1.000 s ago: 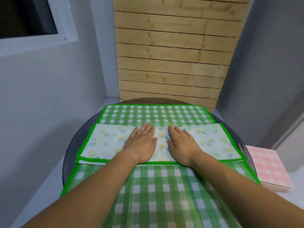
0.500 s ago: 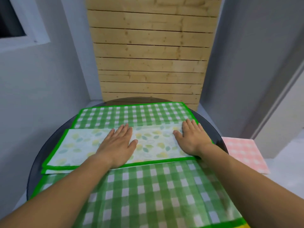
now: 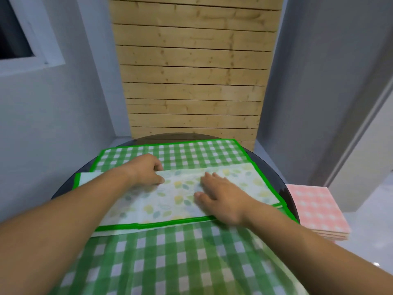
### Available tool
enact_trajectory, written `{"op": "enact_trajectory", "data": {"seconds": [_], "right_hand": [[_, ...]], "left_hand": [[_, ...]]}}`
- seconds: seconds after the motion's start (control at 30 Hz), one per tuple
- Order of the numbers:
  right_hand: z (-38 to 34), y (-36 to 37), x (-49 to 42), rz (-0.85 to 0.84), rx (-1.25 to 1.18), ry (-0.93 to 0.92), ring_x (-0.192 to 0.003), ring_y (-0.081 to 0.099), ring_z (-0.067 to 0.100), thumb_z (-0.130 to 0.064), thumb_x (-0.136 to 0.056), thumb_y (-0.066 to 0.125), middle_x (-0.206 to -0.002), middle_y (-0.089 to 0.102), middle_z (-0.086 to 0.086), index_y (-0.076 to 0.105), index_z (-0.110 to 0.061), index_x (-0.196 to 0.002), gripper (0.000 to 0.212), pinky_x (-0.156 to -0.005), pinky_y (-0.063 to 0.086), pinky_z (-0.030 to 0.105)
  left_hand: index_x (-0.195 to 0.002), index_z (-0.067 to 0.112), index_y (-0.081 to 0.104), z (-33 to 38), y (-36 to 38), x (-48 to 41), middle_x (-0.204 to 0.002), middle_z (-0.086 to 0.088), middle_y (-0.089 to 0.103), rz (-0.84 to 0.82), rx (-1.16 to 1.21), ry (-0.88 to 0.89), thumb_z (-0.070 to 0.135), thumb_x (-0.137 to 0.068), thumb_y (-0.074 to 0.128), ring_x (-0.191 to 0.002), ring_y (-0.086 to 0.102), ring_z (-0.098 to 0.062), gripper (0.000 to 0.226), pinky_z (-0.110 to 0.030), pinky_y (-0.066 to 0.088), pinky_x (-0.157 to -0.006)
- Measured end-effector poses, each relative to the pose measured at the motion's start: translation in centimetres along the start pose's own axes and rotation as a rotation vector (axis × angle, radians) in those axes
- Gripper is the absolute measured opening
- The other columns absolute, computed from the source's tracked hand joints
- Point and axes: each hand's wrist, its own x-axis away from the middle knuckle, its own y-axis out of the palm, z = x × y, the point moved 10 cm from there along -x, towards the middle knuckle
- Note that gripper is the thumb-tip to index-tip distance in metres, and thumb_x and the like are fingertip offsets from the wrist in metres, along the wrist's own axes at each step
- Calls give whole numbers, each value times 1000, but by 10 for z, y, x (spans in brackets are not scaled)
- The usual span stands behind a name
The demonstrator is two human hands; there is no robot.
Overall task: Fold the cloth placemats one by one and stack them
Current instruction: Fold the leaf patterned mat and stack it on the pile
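A placemat with a pale leaf print and green edging (image 3: pixel 174 201) lies folded into a long strip across green-checked placemats (image 3: pixel 170 258) on a round dark table (image 3: pixel 285 188). My left hand (image 3: pixel 146 171) rests at the strip's far edge left of centre, fingers curled and pinching that edge. My right hand (image 3: pixel 221 196) lies flat on the strip right of centre, fingers spread, pressing it down. Another green-checked placemat (image 3: pixel 180 154) shows beyond the strip.
A stack of folded pink-checked placemats (image 3: pixel 316 209) sits on a lower surface right of the table. A wooden slat panel (image 3: pixel 191 81) stands behind the table, grey walls on both sides, a window frame (image 3: pixel 32 45) at upper left.
My left hand went from lying flat to curling its fingers on the strip's far edge. My right hand slid back from the right end toward the middle. The camera view shifted.
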Motion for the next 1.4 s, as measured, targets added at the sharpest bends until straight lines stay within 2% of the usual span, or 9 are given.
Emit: {"op": "enact_trajectory", "data": {"seconds": [0.13, 0.33, 0.47, 0.6, 0.77, 0.83, 1.0, 1.2, 1.4], "right_hand": [[-1, 7, 5, -37, -45, 34, -140, 34, 28, -57, -100, 31, -147, 41, 12, 43, -7, -136, 62, -114, 26, 41], [-20, -18, 34, 33, -206, 52, -139, 39, 13, -57, -99, 39, -153, 41, -8, 39, -26, -149, 59, -110, 31, 26], [-36, -25, 54, 16, -306, 50, -123, 53, 9, -58, -98, 41, -136, 57, -12, 57, -30, -132, 48, -105, 39, 26], [-48, -11, 73, -52, -348, 45, -110, 59, 7, -59, -97, 41, -119, 65, -13, 64, -29, -119, 43, -103, 44, 33], [-49, 14, 89, -111, -182, 0, -99, 60, 13, -65, -94, 40, -108, 65, -8, 63, -28, -103, 45, -94, 48, 42], [-47, 19, 92, -95, -138, -21, -118, 55, 14, -61, -96, 42, -130, 60, -6, 64, -29, -107, 41, -103, 43, 40], [-45, 32, 100, -54, -42, -87, -150, 13, 8, -64, -94, 45, -162, 24, -8, 46, -29, -144, 61, -122, 15, 30], [-90, 23, 135, 149, -56, -380, -122, 46, 2, -44, -86, 67, -128, 60, -9, 70, -28, -96, 19, -107, 33, 22], [-87, 42, 153, 53, -149, -399, -125, 42, -3, -41, -84, 72, -131, 55, -17, 68, -31, -89, 12, -107, 34, 21]], "left_hand": [[-84, 25, 67, 11, -10, 1, -91, 3, 67, -41, -51, 52, 34, -84, 79, -86, 64, -17, 15, -36, 53, -80], [-79, 17, 58, 3, -27, 37, -76, -1, 58, -125, 188, -48, 37, -87, 77, -67, 50, -18, 30, -26, 37, -60], [-94, 5, 66, -16, 0, 75, -92, -9, 74, -184, 687, -319, 27, -92, 74, -85, 71, -27, 23, -38, 58, -78], [-120, 0, 65, -14, 32, 111, -106, -16, 75, -146, 866, -420, 17, -97, 66, -100, 71, -33, 28, -47, 57, -91], [-135, 15, 38, 3, 13, 148, -121, -2, 58, 8, 66, -181, 45, -87, 71, -107, 60, -22, 66, -33, 52, -85], [-145, 26, 31, 20, 13, 166, -134, -1, 46, 52, -90, -33, 52, -86, 67, -124, 48, -23, 74, -36, 46, -99], [-157, 45, 18, 43, 65, 203, -169, 8, 1, -207, -117, 315, 69, -91, 51, -155, -6, -11, 78, -28, 1, -124], [-150, 56, -17, 36, 94, 212, -159, 11, -36, -210, -233, 372, 78, -93, 22, -142, -40, -6, 72, -27, -23, -115], [-150, 52, -22, 33, 101, 212, -159, 9, -37, -157, -294, 378, 77, -93, 14, -141, -42, -6, 72, -31, -24, -117]]}}
